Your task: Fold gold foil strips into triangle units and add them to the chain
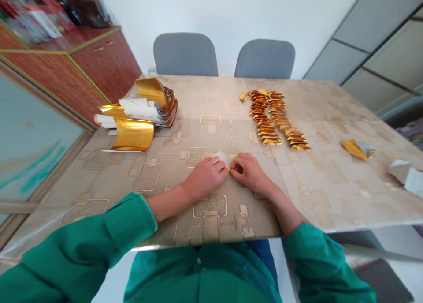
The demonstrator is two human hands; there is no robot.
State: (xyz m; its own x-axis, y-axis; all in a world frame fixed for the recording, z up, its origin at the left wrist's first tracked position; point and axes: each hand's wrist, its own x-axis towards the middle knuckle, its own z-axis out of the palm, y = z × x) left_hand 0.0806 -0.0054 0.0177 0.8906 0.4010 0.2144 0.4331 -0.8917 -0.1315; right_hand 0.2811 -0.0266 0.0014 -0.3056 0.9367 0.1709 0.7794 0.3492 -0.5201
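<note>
Close to the table's front edge, my left hand (210,174) is closed on a small piece of gold foil paper (222,155). Its white side shows beyond the fingers, and the rest is hidden under them. My right hand (250,171) pinches the same paper at its right end, thumb against forefinger. Further off to the right lie two rows of folded gold paper pieces (266,117), set one against another. At the left is a stack of gold foil paper (142,109) with white backs, and a curled sheet (134,135) lies in front of it.
A patterned cloth covers the table (211,223). A loose gold piece (355,149) and a white folded paper (406,175) lie at the right. Two grey chairs (185,54) stand behind the table, and a wooden cabinet (102,65) is at the back left.
</note>
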